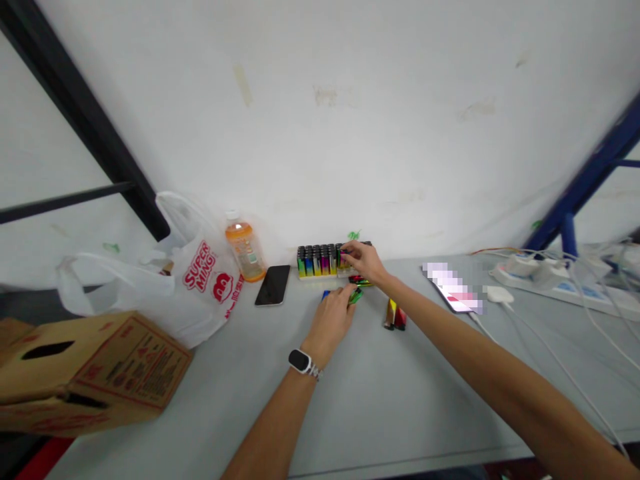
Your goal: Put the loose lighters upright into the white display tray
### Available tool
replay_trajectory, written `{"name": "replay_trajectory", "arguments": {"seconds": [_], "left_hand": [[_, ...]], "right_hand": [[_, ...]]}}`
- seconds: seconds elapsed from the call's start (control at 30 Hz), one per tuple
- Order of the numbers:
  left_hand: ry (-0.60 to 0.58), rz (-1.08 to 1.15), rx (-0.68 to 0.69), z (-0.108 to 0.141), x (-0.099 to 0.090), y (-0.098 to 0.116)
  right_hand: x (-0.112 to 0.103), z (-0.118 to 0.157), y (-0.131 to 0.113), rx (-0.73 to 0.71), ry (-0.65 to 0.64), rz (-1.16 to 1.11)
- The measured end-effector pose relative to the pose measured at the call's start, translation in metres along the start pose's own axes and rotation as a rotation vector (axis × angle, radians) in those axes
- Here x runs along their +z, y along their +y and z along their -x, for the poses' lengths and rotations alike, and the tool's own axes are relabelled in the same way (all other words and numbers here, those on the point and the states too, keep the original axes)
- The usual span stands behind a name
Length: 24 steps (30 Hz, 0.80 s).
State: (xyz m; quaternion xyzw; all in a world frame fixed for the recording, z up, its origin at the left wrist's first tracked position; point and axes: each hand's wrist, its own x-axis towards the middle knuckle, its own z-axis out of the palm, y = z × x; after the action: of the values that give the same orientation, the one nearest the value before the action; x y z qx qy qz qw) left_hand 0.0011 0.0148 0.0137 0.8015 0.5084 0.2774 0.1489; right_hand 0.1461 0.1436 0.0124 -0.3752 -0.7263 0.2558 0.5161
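A tray of lighters [316, 261] stands against the wall, its rows of coloured bodies topped in black. My right hand [366, 261] reaches over the tray's right part, fingers closed in a pinch on a purple-and-yellow lighter [343, 257]. Just in front, my left hand [334, 315] is closed around a green lighter [355, 296] that sticks out past its fingertips. A bit of blue [325, 294] shows beside the left fingers, mostly hidden. Red and green lighters [361, 281] lie between the two hands. Under my right forearm, yellow and red lighters [395, 315] rest on the table.
Left of the tray are a dark phone [273, 285], an orange drink bottle [246, 248], a white plastic bag [200, 280] and a cardboard box [100, 373]. To the right lie a lit phone [453, 287], a white charger [500, 295], cables and a power strip [565, 287].
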Motion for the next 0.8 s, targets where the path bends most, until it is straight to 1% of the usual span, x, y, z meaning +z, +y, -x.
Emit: {"name": "replay_trajectory", "arguments": {"seconds": [0.17, 0.23, 0.33, 0.4, 0.5, 0.57, 0.63, 0.67, 0.73, 0.8], "left_hand": [[0.045, 0.051, -0.016, 0.000, -0.001, 0.000], [0.067, 0.105, -0.024, -0.001, 0.000, -0.003], [0.125, 0.219, -0.009, -0.004, 0.003, -0.009], [0.173, 0.295, 0.004, -0.007, 0.005, -0.012], [0.206, 0.365, -0.004, -0.009, 0.006, -0.014], [0.209, 0.390, -0.013, -0.010, 0.006, -0.013], [0.224, 0.418, -0.020, -0.011, 0.004, -0.010], [0.238, 0.433, -0.023, -0.011, 0.003, -0.009], [0.272, 0.461, -0.025, -0.011, 0.002, -0.006], [0.318, 0.489, -0.018, -0.011, 0.000, -0.003]], "right_hand": [[0.003, -0.002, 0.012, -0.022, -0.084, 0.051], [0.001, -0.002, 0.013, -0.067, -0.107, 0.131], [-0.003, 0.001, 0.008, -0.161, -0.094, 0.364], [-0.005, 0.004, 0.002, -0.181, -0.083, 0.518], [-0.008, 0.008, -0.008, -0.146, -0.123, 0.673], [-0.009, 0.009, -0.014, -0.104, -0.167, 0.720], [-0.008, 0.013, -0.021, -0.063, -0.185, 0.696], [-0.008, 0.016, -0.025, -0.044, -0.169, 0.645], [-0.009, 0.027, -0.034, 0.008, -0.085, 0.467], [-0.010, 0.043, -0.044, 0.092, 0.022, 0.230]]}}
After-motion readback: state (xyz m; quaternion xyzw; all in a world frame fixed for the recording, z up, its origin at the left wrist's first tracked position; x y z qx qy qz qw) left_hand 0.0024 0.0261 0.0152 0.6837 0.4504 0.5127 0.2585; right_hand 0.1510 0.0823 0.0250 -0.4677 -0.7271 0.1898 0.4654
